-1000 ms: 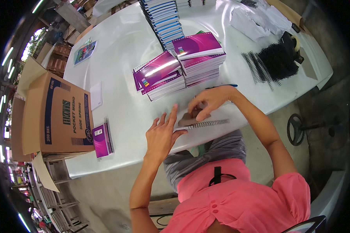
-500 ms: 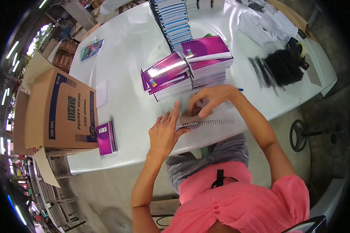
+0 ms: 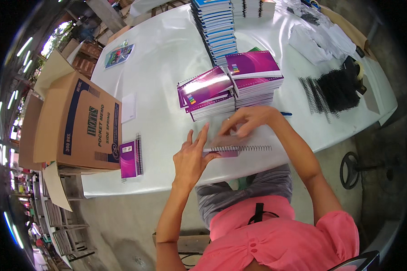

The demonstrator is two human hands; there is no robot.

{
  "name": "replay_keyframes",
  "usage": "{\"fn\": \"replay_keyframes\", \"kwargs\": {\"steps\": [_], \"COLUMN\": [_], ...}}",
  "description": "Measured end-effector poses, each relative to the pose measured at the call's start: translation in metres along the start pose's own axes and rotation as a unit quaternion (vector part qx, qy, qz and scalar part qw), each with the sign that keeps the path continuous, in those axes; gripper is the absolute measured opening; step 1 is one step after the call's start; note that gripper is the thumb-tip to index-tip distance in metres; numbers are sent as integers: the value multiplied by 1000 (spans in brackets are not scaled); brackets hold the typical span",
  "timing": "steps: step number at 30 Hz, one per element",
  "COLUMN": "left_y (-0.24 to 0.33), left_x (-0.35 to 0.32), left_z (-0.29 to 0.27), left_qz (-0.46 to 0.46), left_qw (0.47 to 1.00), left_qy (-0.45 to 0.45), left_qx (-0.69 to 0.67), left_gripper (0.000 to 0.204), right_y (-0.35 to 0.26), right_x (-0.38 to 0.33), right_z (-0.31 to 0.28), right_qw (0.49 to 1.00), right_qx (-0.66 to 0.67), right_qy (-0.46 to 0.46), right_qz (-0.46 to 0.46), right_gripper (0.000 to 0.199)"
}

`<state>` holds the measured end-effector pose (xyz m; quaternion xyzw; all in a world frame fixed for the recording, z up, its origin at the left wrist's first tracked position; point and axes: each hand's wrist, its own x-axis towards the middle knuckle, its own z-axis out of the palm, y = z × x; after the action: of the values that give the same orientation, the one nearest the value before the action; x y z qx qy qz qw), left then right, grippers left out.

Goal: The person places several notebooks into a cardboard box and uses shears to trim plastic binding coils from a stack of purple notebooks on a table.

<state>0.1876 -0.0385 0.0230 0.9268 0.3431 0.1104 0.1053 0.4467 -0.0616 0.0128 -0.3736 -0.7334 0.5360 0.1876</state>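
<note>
My left hand (image 3: 191,156) steadies a small memo pad (image 3: 226,154) on edge at the table's near side, thumb in front and fingers stretched up behind it. A dark wire spiral (image 3: 255,147) runs along the pad's top edge. Its free end sticks out to the right, past the pad. My right hand (image 3: 249,121) is just above and behind the spiral, its fingers bent and smeared by motion. Whether these fingers touch the wire cannot be made out. Behind them lie two stacks of purple memo pads (image 3: 254,64) with punched edges.
A cardboard box (image 3: 91,122) with raised flaps stands at the left, beside bound purple pads (image 3: 129,159). Tall blue spiral notebooks (image 3: 217,34) are piled at the back. Black wire spirals (image 3: 338,89) and crumpled white plastic (image 3: 309,45) lie at the right, a blue pen (image 3: 286,114) nearer.
The whole view has shifted a little. My right hand's fingers have moved over the spiral, and the wire sticking out past the pad looks shorter. My left hand keeps its hold.
</note>
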Motion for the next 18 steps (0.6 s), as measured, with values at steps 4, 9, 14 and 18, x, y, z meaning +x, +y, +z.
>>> {"fn": "replay_keyframes", "kwargs": {"steps": [4, 9, 14, 18], "left_y": [-6, -11, -21, -27], "left_x": [-4, -5, -12, -17], "left_z": [6, 8, 26, 37], "left_qz": [23, -76, -100, -105], "left_qw": [995, 948, 912, 885], "left_qy": [52, 59, 69, 85], "left_qx": [-86, -303, -391, -446], "left_gripper": [105, 115, 122, 121], "right_y": [6, 3, -5, -11], "right_x": [8, 5, 10, 19], "right_z": [3, 5, 4, 8], "right_qw": [999, 980, 995, 999], "right_qx": [43, 178, 81, 37], "right_qy": [7, 51, 41, 5], "right_qz": [-31, -74, -37, -7], "right_gripper": [60, 60, 55, 58]}}
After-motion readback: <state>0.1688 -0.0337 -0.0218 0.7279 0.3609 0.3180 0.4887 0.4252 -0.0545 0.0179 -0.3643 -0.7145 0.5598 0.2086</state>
